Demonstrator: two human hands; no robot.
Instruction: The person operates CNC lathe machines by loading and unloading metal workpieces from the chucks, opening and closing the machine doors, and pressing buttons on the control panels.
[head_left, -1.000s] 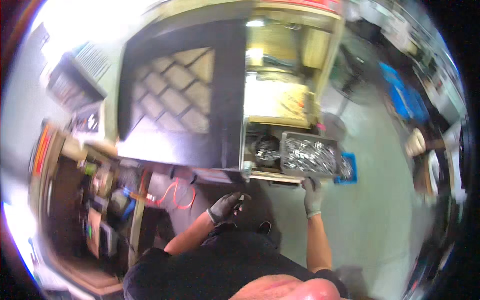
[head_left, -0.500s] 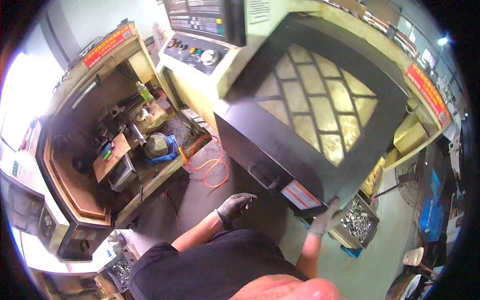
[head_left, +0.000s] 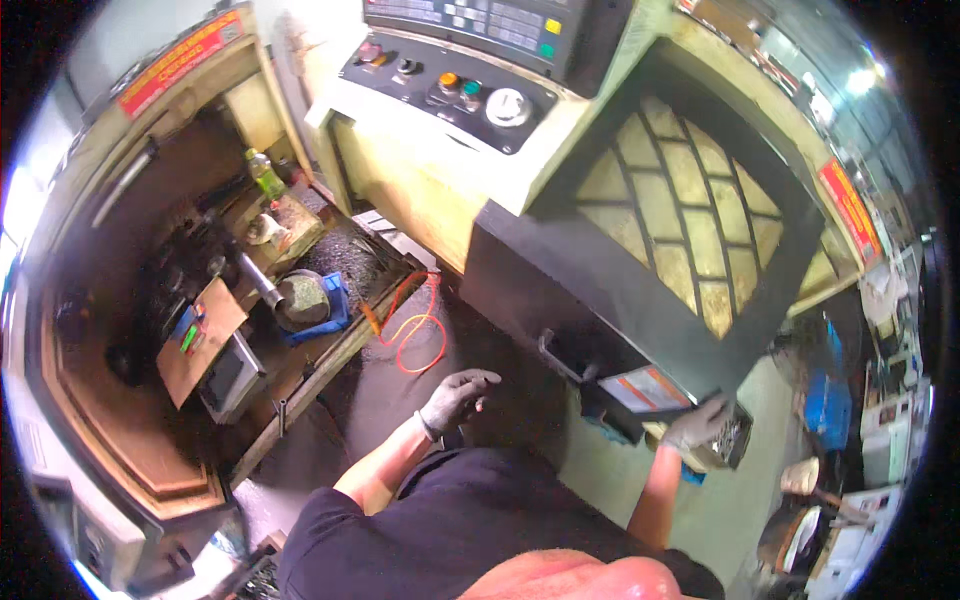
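In a grey work glove, my left hand hangs in the air in front of the machine, its fingers loosely bent and apart, with nothing visible in it. My right hand, gloved too, lies at the lower right corner of a dark machine door, with fingers stretched out along the edge. The door has a brick-patterned window panel, a black handle and a white and orange label. Beneath my right hand, a bin of small metal parts is partly covered.
A control panel with knobs and a white dial rises ahead. On the left, an open machine bay holds a cardboard sheet, a blue container and a green bottle. An orange hose loops down beside it. Blue crates stand far right.
The view has shifted, so the control panel looks larger and nearer. My left hand's fingers are more extended. My right hand remains at the door's corner, its fingers now reaching along it.
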